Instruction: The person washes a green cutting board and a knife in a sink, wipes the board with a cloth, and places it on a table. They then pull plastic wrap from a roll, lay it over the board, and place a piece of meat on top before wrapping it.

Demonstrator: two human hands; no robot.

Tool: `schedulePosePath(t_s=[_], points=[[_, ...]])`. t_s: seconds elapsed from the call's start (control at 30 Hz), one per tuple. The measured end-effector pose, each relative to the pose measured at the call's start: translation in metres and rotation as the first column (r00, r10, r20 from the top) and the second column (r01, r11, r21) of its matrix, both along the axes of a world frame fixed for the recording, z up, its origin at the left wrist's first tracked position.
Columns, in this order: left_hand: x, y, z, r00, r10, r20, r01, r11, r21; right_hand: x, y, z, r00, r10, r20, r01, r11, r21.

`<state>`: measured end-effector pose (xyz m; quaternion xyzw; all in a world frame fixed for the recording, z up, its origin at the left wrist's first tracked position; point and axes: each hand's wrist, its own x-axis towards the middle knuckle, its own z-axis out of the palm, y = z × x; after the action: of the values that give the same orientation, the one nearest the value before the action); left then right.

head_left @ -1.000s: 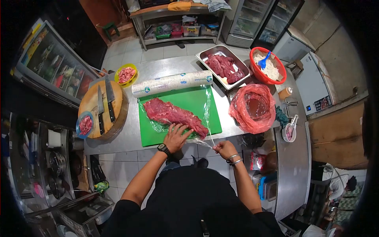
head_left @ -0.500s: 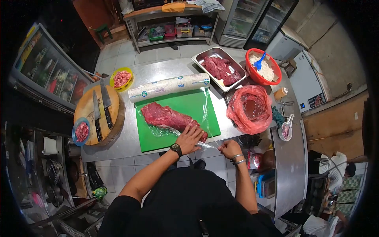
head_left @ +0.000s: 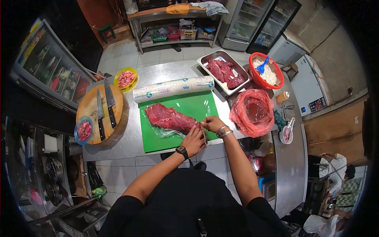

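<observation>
A long slab of raw red meat [head_left: 167, 117] lies on a green cutting board [head_left: 158, 141], with clear plastic wrap [head_left: 166, 132] spread under and around it. My left hand [head_left: 194, 141] presses on the wrap at the meat's near right end. My right hand [head_left: 212, 123] pinches the wrap's edge and holds it over that same end, touching the left hand. A large roll of plastic wrap [head_left: 172, 89] lies along the board's far edge.
A round wooden block [head_left: 91, 103] with two knives [head_left: 104, 104] sits left, with small bowls of chopped meat [head_left: 84, 129] beside it. A steel tray of meat [head_left: 224, 72], a red basin [head_left: 266, 71] and a red bag [head_left: 252, 111] stand right. A person sits at lower right.
My right hand has come up from the table's front edge, carrying the wrap over the meat's right end. My left hand slid right along the meat to that end.
</observation>
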<state>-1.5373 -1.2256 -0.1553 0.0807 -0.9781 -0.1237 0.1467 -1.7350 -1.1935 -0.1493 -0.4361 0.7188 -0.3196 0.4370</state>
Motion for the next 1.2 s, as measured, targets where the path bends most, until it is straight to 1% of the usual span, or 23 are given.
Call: schedulePosePath(t_s=[0.07,0.13,0.17,0.23,0.3,0.37,0.43,0.47,0.53,0.57,0.63,0.7,0.77,0.8,0.83,0.87,0.9,0.93,0.97,1.03,1.1,1.17,1.2], points=[[0.0,0.001,0.001,0.997,0.032,-0.073,-0.029,0.999,0.036,0.006,-0.012,0.006,0.983,-0.092,0.158,0.077,0.992,0.1],[-0.001,0.0,0.004,0.985,0.083,-0.149,-0.06,0.986,0.156,0.007,-0.013,0.014,0.967,-0.136,0.215,0.117,0.988,0.1],[-0.002,-0.001,0.002,0.985,0.086,-0.151,-0.062,0.986,0.157,0.008,-0.013,0.02,0.945,-0.182,0.273,0.159,0.982,0.105],[-0.005,0.001,-0.004,0.961,0.164,-0.221,-0.095,0.951,0.293,0.008,-0.013,0.033,0.941,-0.201,0.272,0.167,0.975,0.144],[-0.007,0.002,0.004,0.958,0.201,-0.207,-0.122,0.932,0.341,0.006,-0.016,0.031,0.937,-0.222,0.27,0.178,0.968,0.177],[-0.011,0.0,0.006,0.953,0.235,-0.191,-0.147,0.91,0.388,0.009,-0.022,0.029,0.936,-0.173,0.307,0.142,0.982,0.121],[-0.017,-0.003,-0.001,0.897,0.344,-0.276,-0.18,0.857,0.484,0.016,-0.029,0.026,0.945,-0.156,0.287,0.137,0.987,0.085],[-0.017,-0.002,0.0,0.898,0.342,-0.276,-0.178,0.857,0.483,0.018,-0.032,0.021,0.954,-0.136,0.267,0.127,0.991,0.052],[-0.014,-0.001,0.003,0.858,0.473,-0.202,-0.275,0.754,0.597,0.025,-0.036,0.012,0.948,-0.163,0.273,0.16,0.987,0.036],[-0.013,0.0,0.004,0.857,0.474,-0.202,-0.278,0.755,0.594,0.028,-0.037,0.008,0.941,-0.188,0.281,0.189,0.982,0.022],[-0.011,0.001,0.007,0.779,0.551,-0.301,-0.402,0.806,0.434,0.033,-0.032,0.002,0.937,-0.187,0.294,0.184,0.982,0.036],[-0.005,-0.004,0.004,0.768,0.576,-0.281,-0.461,0.801,0.383,0.04,-0.024,-0.001,0.951,-0.164,0.263,0.174,0.985,-0.016],[-0.004,-0.011,0.001,0.72,0.678,-0.146,-0.534,0.677,0.506,0.039,-0.012,-0.001,0.959,-0.087,0.27,0.09,0.996,0.001],[-0.002,-0.015,0.001,0.718,0.68,-0.145,-0.538,0.675,0.505,0.042,-0.007,-0.006,0.989,0.004,0.148,0.021,0.985,-0.171],[0.0,-0.021,0.002,0.702,0.712,-0.024,-0.507,0.523,0.685,0.042,-0.004,-0.011,0.997,0.073,0.01,-0.066,0.943,-0.326],[0.002,-0.026,0.005,0.693,0.714,0.101,-0.462,0.332,0.823,0.044,-0.004,-0.004,0.958,-0.01,0.288,0.025,0.999,-0.049],[0.004,-0.03,0.003,0.692,0.714,0.103,-0.464,0.331,0.822,0.048,0.0,0.001,0.957,-0.01,0.29,0.024,0.999,-0.048],[0.005,-0.035,0.001,0.693,0.719,0.052,-0.437,0.361,0.824,0.056,0.006,0.006,0.993,0.081,-0.086,-0.1,0.962,-0.253],[0.006,-0.039,0.0,0.691,0.723,0.002,-0.411,0.391,0.824,0.064,0.012,0.012,0.885,0.084,-0.459,-0.283,0.878,-0.386],[0.008,-0.047,0.002,0.694,0.72,-0.013,-0.427,0.426,0.797,0.077,0.012,0.027,0.872,0.144,-0.468,-0.319,0.892,-0.32],[0.008,-0.055,0.011,0.704,0.709,-0.041,-0.405,0.449,0.797,0.092,0.011,0.031,0.779,0.103,-0.619,-0.296,0.93,-0.218],[0.014,-0.057,0.015,0.698,0.715,-0.023,-0.382,0.4,0.833,0.093,0.007,0.016,0.785,0.093,-0.613,-0.267,0.943,-0.198],[0.023,-0.058,0.015,0.683,0.725,-0.089,-0.388,0.463,0.797,0.092,0.005,0.006,0.755,0.059,-0.653,-0.263,0.94,-0.218]])
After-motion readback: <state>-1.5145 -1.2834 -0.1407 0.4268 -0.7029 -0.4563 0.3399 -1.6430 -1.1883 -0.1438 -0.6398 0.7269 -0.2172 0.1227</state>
